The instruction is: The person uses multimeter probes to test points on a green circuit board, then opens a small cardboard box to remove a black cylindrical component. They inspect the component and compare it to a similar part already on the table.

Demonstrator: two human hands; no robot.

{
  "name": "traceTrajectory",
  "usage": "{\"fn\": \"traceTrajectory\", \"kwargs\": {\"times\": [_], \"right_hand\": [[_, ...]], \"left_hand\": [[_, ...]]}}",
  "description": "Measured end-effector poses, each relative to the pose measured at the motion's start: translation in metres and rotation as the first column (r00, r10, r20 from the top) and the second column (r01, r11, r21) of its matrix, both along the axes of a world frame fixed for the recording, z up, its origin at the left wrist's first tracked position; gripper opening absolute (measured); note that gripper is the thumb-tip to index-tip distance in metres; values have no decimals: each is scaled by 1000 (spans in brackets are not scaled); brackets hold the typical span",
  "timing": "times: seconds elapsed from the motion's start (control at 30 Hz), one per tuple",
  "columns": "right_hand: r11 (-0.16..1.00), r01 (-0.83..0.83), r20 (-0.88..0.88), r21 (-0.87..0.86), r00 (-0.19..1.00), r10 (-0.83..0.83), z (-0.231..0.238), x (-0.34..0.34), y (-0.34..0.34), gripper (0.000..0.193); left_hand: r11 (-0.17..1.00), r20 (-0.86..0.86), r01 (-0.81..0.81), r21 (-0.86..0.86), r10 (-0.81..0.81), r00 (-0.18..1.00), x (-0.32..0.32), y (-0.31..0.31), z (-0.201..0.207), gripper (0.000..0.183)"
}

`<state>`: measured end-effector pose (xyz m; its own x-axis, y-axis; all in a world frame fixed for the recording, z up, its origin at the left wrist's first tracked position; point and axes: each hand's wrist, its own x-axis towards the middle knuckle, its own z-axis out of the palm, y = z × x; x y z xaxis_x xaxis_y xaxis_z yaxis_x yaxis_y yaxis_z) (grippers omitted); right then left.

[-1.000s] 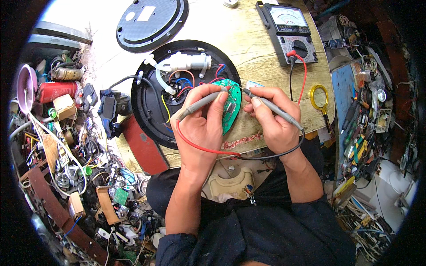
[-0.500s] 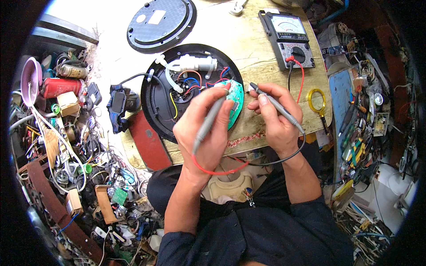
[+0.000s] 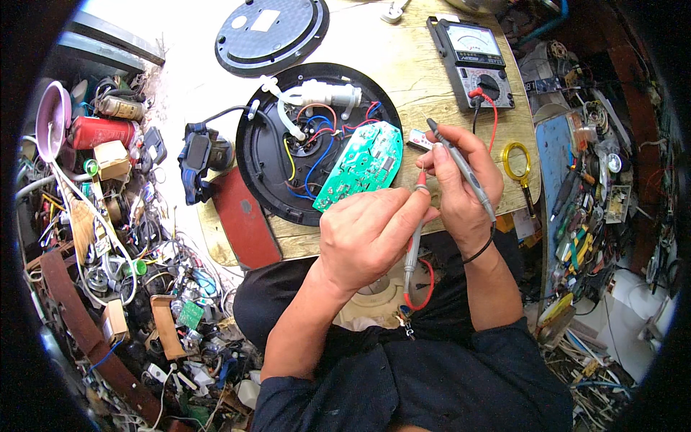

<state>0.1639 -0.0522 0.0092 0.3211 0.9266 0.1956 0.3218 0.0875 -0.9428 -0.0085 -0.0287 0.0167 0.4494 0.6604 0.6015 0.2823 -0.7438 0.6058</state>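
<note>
My left hand (image 3: pixel 374 234) is closed round the red-leaded test probe (image 3: pixel 414 248), whose tip points up beside my right fingers. In my right hand (image 3: pixel 464 176) is the grey test probe with a black lead (image 3: pixel 461 162), slanting up and left. The two hands are close together off the right edge of a round black housing (image 3: pixel 252 162). A green circuit board (image 3: pixel 363 165) sits tilted in that housing, with colored wires and a white tubular part (image 3: pixel 327 95) behind it. Both leads belong with an analog multimeter (image 3: pixel 471 50) at the far right, where red and black plugs show.
A round black cover (image 3: pixel 277 39) lies at the back. A yellow-rimmed magnifying glass (image 3: pixel 516 162) is at the table's right edge, and a red-brown plate (image 3: pixel 248 223) at the front left. A dark strapped device (image 3: pixel 205 158) is left of the housing. Piled parts crowd both sides.
My left hand has moved right, off the circuit board, bringing the red-leaded probe close to my right hand. More of the board now shows. The view has shifted slightly.
</note>
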Motion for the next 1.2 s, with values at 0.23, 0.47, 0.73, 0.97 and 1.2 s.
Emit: {"fn": "traceTrajectory", "kwargs": {"times": [0.23,0.47,0.73,0.97,1.2], "right_hand": [[992,51,70,118,996,-60,-5,4,-1,26],[973,-3,207,229,977,-45,-1,2,-3,25],[953,-22,266,304,962,-62,1,13,-5,28],[907,92,251,411,945,-209,11,37,-10,26],[802,-180,677,570,656,-334,32,59,-10,27]], "left_hand": [[997,-14,26,73,-25,1000,6,-6,-1,27],[993,-102,67,97,-57,993,10,-13,-4,28],[997,-51,32,66,-28,998,18,-16,-2,27],[989,-59,-70,128,78,995,18,-18,4,26],[996,-174,-75,49,83,981,11,-24,6,45]]}}
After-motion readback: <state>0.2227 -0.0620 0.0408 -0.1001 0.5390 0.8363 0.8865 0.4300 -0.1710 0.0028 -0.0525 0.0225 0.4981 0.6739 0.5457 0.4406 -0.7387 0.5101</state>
